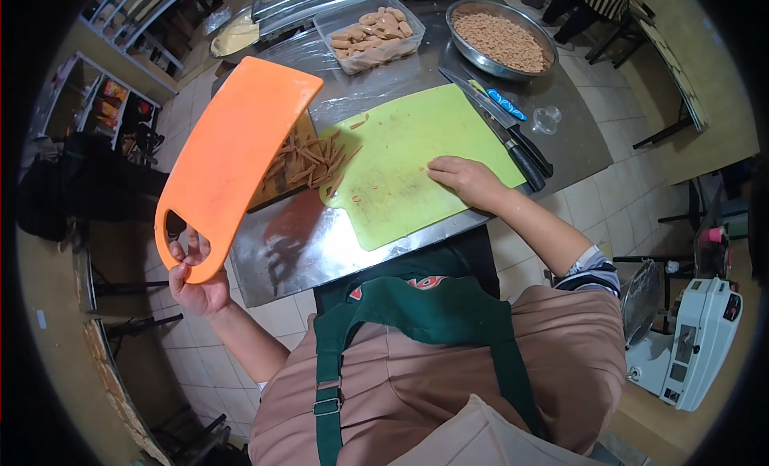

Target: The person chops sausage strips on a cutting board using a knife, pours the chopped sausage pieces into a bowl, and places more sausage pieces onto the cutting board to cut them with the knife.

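Observation:
My left hand (199,278) grips an orange cutting board (236,133) by its handle hole, its fingers wrapped through the opening. The board is raised and tilted over the table's left side. On a green cutting board (408,169) rests my right hand (469,181), open, its fingers lying on the surface with nothing visible in them. Thin brown strips (308,161) are heaped at the green board's left edge, partly hidden behind the orange board. A few small scraps are scattered over the green board.
Black-handled knives (525,157) lie at the green board's right edge, beside a blue-patterned object (507,105). Behind stand a clear plastic container (370,57) of brown pieces and a metal bowl (501,45) of small tan pieces. A white scale (695,342) stands right.

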Motion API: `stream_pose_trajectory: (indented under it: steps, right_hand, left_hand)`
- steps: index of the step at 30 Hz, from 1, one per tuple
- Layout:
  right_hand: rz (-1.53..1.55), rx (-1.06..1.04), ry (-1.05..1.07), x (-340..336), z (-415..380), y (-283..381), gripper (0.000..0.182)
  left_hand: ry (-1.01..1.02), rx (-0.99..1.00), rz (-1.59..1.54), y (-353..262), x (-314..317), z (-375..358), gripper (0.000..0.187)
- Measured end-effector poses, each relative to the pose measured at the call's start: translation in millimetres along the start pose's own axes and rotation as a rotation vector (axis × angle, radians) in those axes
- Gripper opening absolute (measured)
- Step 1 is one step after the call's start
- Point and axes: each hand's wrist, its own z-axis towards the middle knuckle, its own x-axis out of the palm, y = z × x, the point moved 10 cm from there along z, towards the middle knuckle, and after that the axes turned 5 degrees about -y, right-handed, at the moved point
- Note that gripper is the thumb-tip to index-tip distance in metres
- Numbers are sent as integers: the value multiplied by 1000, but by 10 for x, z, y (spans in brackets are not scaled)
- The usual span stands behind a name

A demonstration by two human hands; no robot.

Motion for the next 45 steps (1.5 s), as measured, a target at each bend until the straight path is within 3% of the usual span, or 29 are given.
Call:
stream_pose_trajectory:
  steps: [7, 10, 12, 18, 20, 22, 24, 26, 28, 31, 33, 36, 45]
  right_hand:
    - [-39, 43, -38, -43, -44, -86, 18]
    - [63, 174, -96, -109, 69, -296, 13]
    - [316, 515, -271, -279, 72, -753, 11]
    - [55, 451, -642, -1366, 469, -1439, 14]
    - [-50, 444, -618, -1537, 518, -1678, 17]
    - [-315, 617, -433, -1527, 498, -1869, 21]
    - [-291, 696, -415, -1594, 412, -1909, 22]
    - [-289, 801, -110, -1392, 292, -1906, 21]
    - [-268, 799, 112, -1205, 69, -1776, 23]
    - [-243, 799, 190, -1039, -331, -1641, 31]
    - [-145, 986, 308, -899, -637, -1607, 41]
    - [-138, 850, 113, -827, -782, -1545, 47]
    - [-123, 721, -63, -877, -798, -1446, 45]
  left_hand:
    - [32, -63, -39, 171, 88, 59, 20]
    - [7, -89, -11, 269, 92, 59, 19]
    - [51, -108, -10, 326, 165, 54, 19]
    - [41, -124, 27, 429, 274, 6, 20]
    - [42, -158, 31, 504, 255, 5, 21]
    - [36, -174, 52, 611, 130, 0, 22]
    - [30, -183, 71, 721, 115, 26, 22]
    - [-57, -265, 120, 994, 142, -17, 24]
    - [-83, -399, -23, 1313, 63, -24, 20]
    - [-108, -462, 79, 1682, 201, -56, 20]
    - [-149, -552, 49, 1886, 222, -81, 19]
    - [-122, -591, 16, 2033, 173, -43, 18]
    - [-197, -602, -47, 2244, 50, -58, 28]
